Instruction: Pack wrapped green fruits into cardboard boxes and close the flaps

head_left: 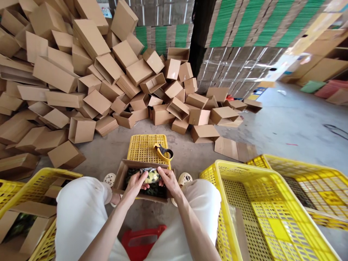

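Observation:
Above an open cardboard box [123, 174], my left hand [136, 182] and my right hand [167, 178] hold a small clear-wrapped packet [152, 176] between them, with yellow and dark patches on it. Both hands have their fingers closed on the packet's two ends. Dark green items lie inside the box, partly hidden under my hands. The box rests against an upturned yellow crate [144, 146]. On that crate, just beyond the box, lies a yellow and black tape dispenser [163, 152].
Open cardboard boxes [98, 103] are heaped ahead and to the left. Large yellow crates [244, 170] stand at the right; another yellow crate [40, 177] at the left holds boxes. A red plastic object [141, 243] is between my legs. Stacked flat cardboard [239, 69] stands behind.

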